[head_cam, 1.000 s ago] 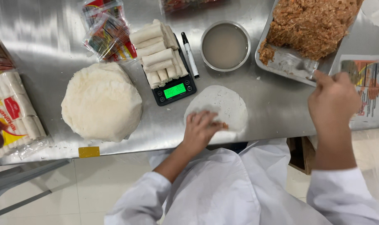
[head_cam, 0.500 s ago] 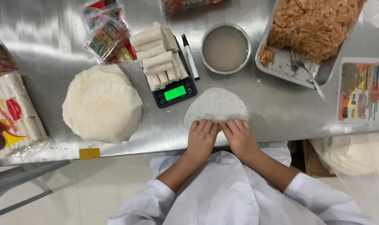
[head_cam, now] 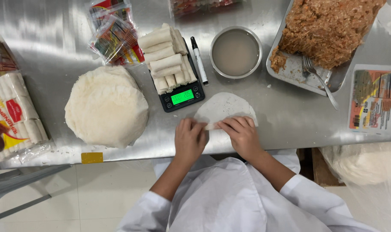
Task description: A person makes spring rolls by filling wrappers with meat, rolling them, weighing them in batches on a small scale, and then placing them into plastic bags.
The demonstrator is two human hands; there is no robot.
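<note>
A thin round white wrapper lies on the steel table in front of me. My left hand and my right hand press on its near edge, fingers curled over the folded part, which hides whatever is inside. Just behind it a small black scale with a green display carries a pile of finished white rolls. A metal tray of brownish minced filling sits at the back right, with a fork resting in it.
A stack of round wrappers lies left of the scale. A metal bowl of cloudy liquid and a marker pen stand behind. Packets sit at the back left, a bag of rolls far left, a printed label right.
My right hand left the fork in the tray and came to the wrapper. Both hands have since moved forward, folding the near edge over.
</note>
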